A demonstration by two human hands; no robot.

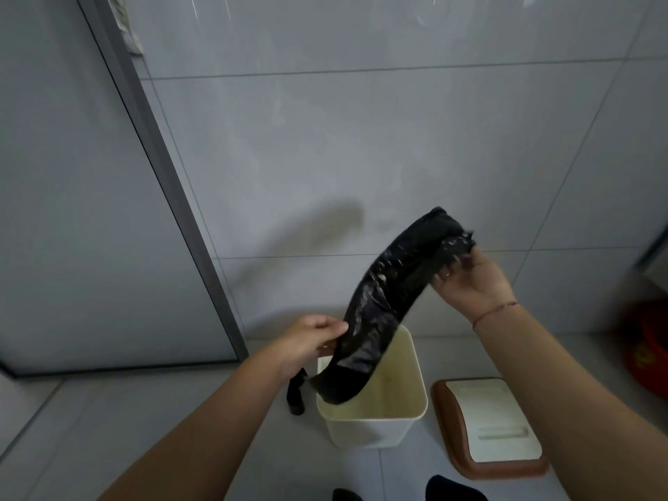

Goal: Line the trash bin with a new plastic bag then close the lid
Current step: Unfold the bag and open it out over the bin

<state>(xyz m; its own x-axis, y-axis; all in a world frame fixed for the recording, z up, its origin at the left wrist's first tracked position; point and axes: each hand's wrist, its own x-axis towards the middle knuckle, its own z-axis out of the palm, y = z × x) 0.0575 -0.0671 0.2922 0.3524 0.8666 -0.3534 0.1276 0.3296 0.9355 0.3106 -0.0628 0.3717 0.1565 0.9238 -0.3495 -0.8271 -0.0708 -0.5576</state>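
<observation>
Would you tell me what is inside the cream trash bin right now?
The trash bin looks unlined, its bare cream walls visible. The black plastic bag, held by both hands, hangs over its opening and hides the far left part inside.

An open cream plastic trash bin (376,410) stands on the tiled floor (90,428) before the wall; its brown-rimmed lid (491,428) lies to its right, and a black plastic bag (390,294) dips inside it, apparently unfolded.
</observation>
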